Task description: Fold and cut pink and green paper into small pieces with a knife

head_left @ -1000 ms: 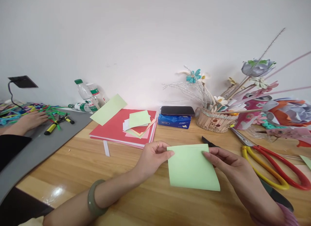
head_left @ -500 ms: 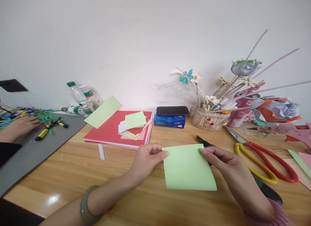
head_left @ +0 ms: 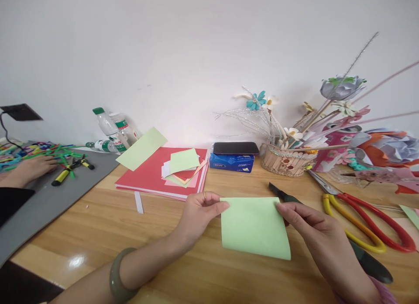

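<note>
**A:** Head cam view, so quick rundown: the light green paper [head_left: 253,227] sits on the wooden table [head_left: 131,234] right in front of the person, btwn both hands. Looks folded over already imo. The near edge curves up like a doubled sheet and the far edges line up pretty square. No sharp crease that I can see tho.

**B:** So how far along, roughly?

**A:** Early-ish I'd say. One fold laid over, edges matched at the top, but pressing it flat is still left, plus whatever shaping comes after. Nothing cut, the black-handled cutter [head_left: 330,234] lies on the table just behind the sheet, partly under the right wrist, untouched.

**B:** Hands?

**A:** Left hand [head_left: 199,214] pinches the top left corner w/ thumb and fingers closed on the paper, ring visible, green bangle [head_left: 119,275] on the forearm. Right hand [head_left: 310,221] pinches the top right corner, fingertips curled onto the edge, wrist low over the table. Both forearms come in from the bottom of the frame, angled inward.

**B:** Other stuff around?

**A:** Red paper stack [head_left: 157,175] w/ scraps behind it, phone [head_left: 235,148] on a blue tissue pack [head_left: 231,162], red/yellow scissors [head_left: 363,223] to the right. Another person's hand [head_left: 28,169] rests on the grey mat [head_left: 39,203] far left, well apart.
</note>
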Motion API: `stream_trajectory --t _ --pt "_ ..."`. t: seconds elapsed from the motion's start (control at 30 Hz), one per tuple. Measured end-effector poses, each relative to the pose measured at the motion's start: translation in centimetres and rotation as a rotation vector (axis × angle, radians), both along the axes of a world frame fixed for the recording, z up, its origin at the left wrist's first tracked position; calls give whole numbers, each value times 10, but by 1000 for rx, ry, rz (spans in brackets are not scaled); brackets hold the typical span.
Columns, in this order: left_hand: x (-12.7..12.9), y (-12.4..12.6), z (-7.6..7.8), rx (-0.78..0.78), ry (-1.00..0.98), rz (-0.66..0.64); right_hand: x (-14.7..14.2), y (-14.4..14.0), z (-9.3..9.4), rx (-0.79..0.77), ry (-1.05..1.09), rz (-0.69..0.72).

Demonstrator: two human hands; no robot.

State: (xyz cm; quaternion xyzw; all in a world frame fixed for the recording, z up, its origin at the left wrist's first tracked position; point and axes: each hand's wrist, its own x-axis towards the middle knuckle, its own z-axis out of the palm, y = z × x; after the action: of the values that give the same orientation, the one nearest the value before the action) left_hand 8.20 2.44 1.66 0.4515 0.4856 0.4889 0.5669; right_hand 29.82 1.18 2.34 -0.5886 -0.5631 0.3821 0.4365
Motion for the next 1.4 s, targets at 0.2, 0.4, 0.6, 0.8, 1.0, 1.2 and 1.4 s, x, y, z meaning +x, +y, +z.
stream_trajectory --t 0.2,0.4,0.6,0.8,1.0,1.2,1.4 --pt "0 -1 2 12 11 11 -1 0 0 53 -70 -11" --pt "2 -2 6 -8 7 48 2 0 -3 130 -104 -35" --pt "1 -2 6 -2 2 38 2 0 -6 189 -123 -83" --pt "0 -3 3 25 11 30 0 -2 -2 298 -115 -72" --pt "0 -5 3 44 0 13 -2 -6 -2 363 -158 -50" --pt "0 -5 3 108 -8 -19 -2 -7 -2 370 -167 -61" --pt "0 -7 2 168 17 -10 -1 -5 -1 391 -193 -56"
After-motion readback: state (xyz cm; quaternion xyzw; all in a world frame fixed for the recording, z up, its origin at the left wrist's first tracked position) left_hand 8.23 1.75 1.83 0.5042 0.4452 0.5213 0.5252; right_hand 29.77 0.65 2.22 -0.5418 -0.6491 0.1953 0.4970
